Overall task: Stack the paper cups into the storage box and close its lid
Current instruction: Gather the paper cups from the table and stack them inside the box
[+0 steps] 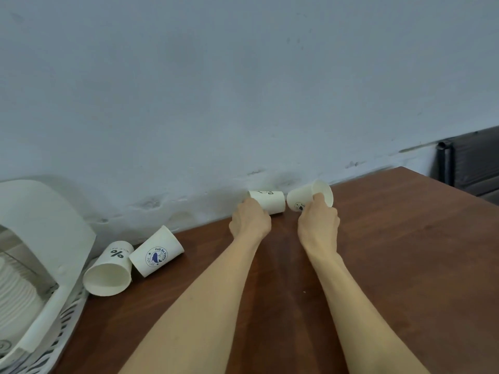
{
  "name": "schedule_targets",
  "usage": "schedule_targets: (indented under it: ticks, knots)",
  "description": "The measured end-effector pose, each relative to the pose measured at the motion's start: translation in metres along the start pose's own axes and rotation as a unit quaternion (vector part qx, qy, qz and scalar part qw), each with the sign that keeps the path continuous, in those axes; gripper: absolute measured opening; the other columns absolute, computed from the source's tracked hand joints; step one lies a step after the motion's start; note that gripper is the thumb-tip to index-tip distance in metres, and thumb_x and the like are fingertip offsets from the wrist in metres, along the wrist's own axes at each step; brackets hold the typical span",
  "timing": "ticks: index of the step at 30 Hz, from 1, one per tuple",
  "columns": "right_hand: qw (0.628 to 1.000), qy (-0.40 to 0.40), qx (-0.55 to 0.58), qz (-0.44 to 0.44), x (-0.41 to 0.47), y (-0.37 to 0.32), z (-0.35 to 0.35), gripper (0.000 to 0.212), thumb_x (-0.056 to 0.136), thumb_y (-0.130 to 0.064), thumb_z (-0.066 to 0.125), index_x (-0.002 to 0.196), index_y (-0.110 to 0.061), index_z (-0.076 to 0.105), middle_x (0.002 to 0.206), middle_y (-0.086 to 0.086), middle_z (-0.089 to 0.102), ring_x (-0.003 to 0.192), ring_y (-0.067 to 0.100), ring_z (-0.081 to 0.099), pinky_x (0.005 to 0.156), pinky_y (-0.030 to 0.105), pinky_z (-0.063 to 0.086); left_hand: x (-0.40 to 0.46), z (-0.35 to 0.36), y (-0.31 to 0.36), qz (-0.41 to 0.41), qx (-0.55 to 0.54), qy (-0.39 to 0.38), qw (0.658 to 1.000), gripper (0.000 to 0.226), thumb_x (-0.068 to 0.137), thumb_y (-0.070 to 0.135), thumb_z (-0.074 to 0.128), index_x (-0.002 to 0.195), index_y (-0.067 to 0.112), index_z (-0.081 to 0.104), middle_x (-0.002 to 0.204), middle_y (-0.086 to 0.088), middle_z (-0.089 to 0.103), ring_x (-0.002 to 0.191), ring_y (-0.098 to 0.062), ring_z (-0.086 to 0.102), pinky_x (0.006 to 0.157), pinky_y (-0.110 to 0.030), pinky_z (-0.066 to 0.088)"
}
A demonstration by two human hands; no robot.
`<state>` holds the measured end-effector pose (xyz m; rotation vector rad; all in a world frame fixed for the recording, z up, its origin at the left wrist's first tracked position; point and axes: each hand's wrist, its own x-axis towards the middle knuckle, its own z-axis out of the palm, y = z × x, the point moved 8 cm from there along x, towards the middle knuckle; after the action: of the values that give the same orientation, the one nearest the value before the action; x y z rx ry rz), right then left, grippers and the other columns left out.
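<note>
Far out on the brown table (378, 252), near the wall, my left hand (249, 221) grips a white paper cup with black print (271, 202) lying on its side. Beside it my right hand (318, 225) holds another white paper cup (305, 197), tilted, its mouth turned right. The two cups are nearly touching. At the left, a cup marked "%" (109, 271) and a cup with a blue round logo (156, 252) lie on their sides. The white storage box (51, 317) stands at the left edge with its lid (40, 222) raised; stacked white cups (13, 298) show inside.
A pale blue-grey wall (243, 90) runs right behind the table. A dark chair or cabinet (469, 163) stands beyond the table's far right corner. The box's patterned lattice wall reaches the lower left of the view.
</note>
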<state>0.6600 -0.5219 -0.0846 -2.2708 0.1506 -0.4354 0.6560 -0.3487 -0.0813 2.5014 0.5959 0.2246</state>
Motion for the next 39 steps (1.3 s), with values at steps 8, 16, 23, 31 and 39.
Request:
schedule_targets:
  ticks: [8,16,23,31,39]
  knots:
    - [0.997,0.009,-0.069,-0.045,-0.006,-0.013,-0.008,0.017,0.095,-0.001,0.036,0.108,-0.005,0.046,0.1,0.022,0.059,0.09,0.04,0.055,0.064,0.041,0.038,0.003,-0.008,0.011,-0.005,-0.028,0.014,0.999,0.03,0.093,0.014,0.05,0.122,0.014,0.054,0.121,-0.008,0.059,0.11,-0.029,0.057,0.08,-0.036,0.047]
    - [0.988,0.007,-0.127,-0.089,-0.024,-0.047,-0.028,0.028,0.093,0.001,0.036,0.118,-0.005,0.046,0.102,0.023,0.059,0.095,0.042,0.055,0.068,0.042,0.039,-0.039,-0.073,0.012,0.106,0.015,0.087,0.99,0.019,0.09,0.013,0.046,0.098,0.013,0.063,0.101,-0.009,0.067,0.095,-0.031,0.062,0.072,-0.035,0.049]
    - [0.97,0.009,-0.173,-0.172,-0.071,-0.096,-0.063,0.028,0.092,-0.002,0.036,0.116,-0.007,0.048,0.097,0.02,0.063,0.089,0.043,0.058,0.064,0.037,0.039,-0.101,-0.14,0.0,0.19,0.018,0.128,0.973,0.02,0.091,0.014,0.043,0.099,0.015,0.061,0.094,-0.009,0.065,0.088,-0.032,0.059,0.065,-0.035,0.039]
    - [0.937,-0.018,-0.246,-0.246,-0.141,-0.168,-0.091,0.024,0.091,-0.014,0.043,0.114,-0.013,0.049,0.097,0.011,0.065,0.09,0.036,0.061,0.064,0.033,0.038,-0.162,-0.219,-0.038,0.197,0.064,0.15,0.967,0.019,0.093,0.016,0.041,0.099,0.013,0.059,0.095,-0.01,0.064,0.089,-0.031,0.058,0.066,-0.034,0.036]
    - [0.912,-0.059,-0.23,-0.333,-0.222,-0.244,-0.08,0.022,0.09,-0.017,0.041,0.106,-0.013,0.055,0.093,0.01,0.065,0.086,0.034,0.062,0.07,0.037,0.049,-0.209,-0.291,-0.102,0.166,0.064,0.19,0.965,0.019,0.093,0.018,0.042,0.098,0.013,0.06,0.095,-0.009,0.064,0.088,-0.03,0.061,0.066,-0.036,0.041]
